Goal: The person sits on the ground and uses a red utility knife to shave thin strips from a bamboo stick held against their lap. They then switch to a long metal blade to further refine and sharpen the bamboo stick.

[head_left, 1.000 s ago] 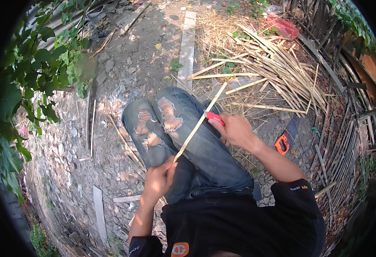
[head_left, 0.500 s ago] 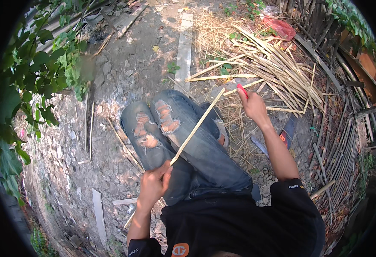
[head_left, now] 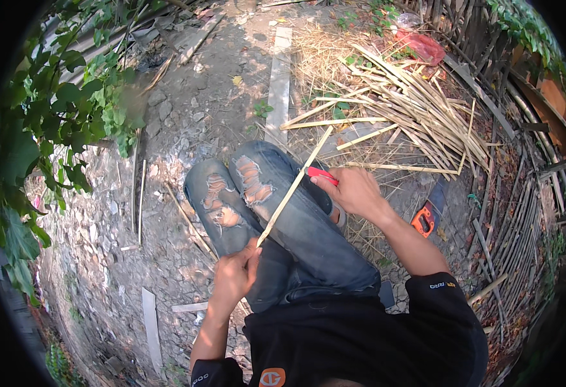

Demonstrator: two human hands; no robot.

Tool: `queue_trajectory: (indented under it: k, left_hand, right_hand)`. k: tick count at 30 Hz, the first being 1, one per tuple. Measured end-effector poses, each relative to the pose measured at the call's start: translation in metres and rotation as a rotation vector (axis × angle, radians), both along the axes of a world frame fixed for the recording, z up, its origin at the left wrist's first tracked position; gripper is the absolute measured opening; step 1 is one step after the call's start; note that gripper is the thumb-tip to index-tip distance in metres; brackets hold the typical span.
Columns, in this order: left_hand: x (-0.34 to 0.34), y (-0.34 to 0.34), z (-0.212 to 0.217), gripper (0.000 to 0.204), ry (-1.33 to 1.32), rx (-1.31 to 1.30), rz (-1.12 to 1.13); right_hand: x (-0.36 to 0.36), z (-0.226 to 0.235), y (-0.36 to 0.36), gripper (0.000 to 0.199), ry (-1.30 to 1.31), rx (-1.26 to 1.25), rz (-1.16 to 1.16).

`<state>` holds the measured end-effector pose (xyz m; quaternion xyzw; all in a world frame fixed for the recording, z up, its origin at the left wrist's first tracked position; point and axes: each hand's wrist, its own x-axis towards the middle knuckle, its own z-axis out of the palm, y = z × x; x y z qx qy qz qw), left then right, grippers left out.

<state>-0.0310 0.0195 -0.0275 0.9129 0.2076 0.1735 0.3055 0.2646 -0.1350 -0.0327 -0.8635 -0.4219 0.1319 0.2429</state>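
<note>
Now the right hand (head_left: 354, 191) is back at the bamboo strip (head_left: 292, 187), after swinging out far-right half a second ago, so probably the start of another shaving stroke. It's fisted around a red-handled knife (head_left: 322, 174), touching the strip mid-length. Left hand (head_left: 234, 276) pinches the strip's near end, closed tight. The strip lies diagonally across the jeans-clad knees (head_left: 251, 187), far tip towards the bamboo pile (head_left: 412, 109).

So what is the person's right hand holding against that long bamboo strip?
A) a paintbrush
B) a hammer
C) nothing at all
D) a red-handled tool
D: the right hand grips a red-handled tool by the bamboo strip, which lies across the knees with its near end in the left hand.
</note>
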Motion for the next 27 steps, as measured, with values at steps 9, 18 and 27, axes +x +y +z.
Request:
queue_trajectory:
  k: [9, 18, 27]
  left_hand:
    - [-0.048, 0.016, -0.002, 0.023, 0.141, -0.072, 0.041]
    - [-0.023, 0.008, 0.000, 0.023, 0.140, -0.096, 0.063]
    - [-0.041, 0.013, 0.001, 0.021, 0.138, 0.028, 0.059]
  right_hand:
    - [0.109, -0.057, -0.037, 0.068, -0.076, 0.147, -0.507]
    - [-0.027, -0.014, -0.016, 0.058, 0.082, 0.116, -0.043]
    - [0.114, -0.078, -0.023, 0.070, 0.068, 0.159, -0.491]
